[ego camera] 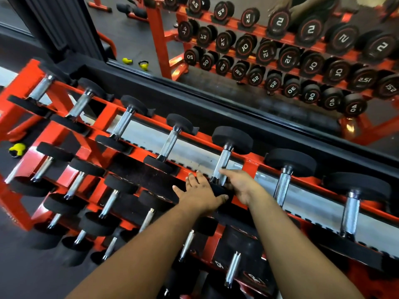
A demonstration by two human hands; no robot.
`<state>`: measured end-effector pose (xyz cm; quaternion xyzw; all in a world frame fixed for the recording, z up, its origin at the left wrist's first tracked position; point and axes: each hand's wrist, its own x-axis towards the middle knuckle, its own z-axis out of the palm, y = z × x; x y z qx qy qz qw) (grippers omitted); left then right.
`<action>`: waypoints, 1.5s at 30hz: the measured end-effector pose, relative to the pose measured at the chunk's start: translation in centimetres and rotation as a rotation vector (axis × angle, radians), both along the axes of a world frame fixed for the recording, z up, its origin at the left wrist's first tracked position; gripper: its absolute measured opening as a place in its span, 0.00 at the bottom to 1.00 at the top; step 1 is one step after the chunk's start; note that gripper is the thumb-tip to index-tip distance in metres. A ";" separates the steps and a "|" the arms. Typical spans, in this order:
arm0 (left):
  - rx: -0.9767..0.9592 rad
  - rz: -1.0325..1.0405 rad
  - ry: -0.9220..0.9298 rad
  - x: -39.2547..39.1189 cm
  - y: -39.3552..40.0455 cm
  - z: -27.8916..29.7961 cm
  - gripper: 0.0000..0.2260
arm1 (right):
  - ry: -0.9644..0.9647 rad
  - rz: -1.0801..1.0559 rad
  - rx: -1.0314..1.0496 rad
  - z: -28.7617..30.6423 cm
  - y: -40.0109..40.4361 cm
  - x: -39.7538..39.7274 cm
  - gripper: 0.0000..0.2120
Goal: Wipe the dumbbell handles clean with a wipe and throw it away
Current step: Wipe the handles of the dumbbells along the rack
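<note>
Two hands at work on one dumbbell (224, 160) of the top rail. Left hand (199, 190) flat, fingers straight, palm resting on the near black head beside the bar. Right hand (239, 186) reaching to the lower end of the knurled handle (223, 161), fingers partly hidden; closed or not, impossible to say. No wipe in sight, possibly tucked under a palm. Probably heavy and rigid, best left seated in the orange rack (151, 126); knurling likely rough enough to snag a thin wipe, so wrapping round the mid-handle and twisting seems wise. More chrome handles either side, mirror (237, 29) behind.
</note>
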<state>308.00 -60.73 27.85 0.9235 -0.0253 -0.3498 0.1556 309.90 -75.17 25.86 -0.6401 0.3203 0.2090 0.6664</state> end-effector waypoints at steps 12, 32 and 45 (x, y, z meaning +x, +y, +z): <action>-0.005 -0.005 -0.008 -0.2 0.0 0.4 0.53 | -0.503 -0.014 -0.737 0.8 -2.5 0.1 0.09; -0.013 0.054 -0.077 -0.3 0.1 -0.8 0.55 | -0.937 1.480 -1.536 -0.2 -3.3 1.0 0.28; -0.025 0.076 -0.099 -0.5 0.3 -1.0 0.55 | -0.801 1.382 -1.498 -1.2 -3.2 -0.6 0.34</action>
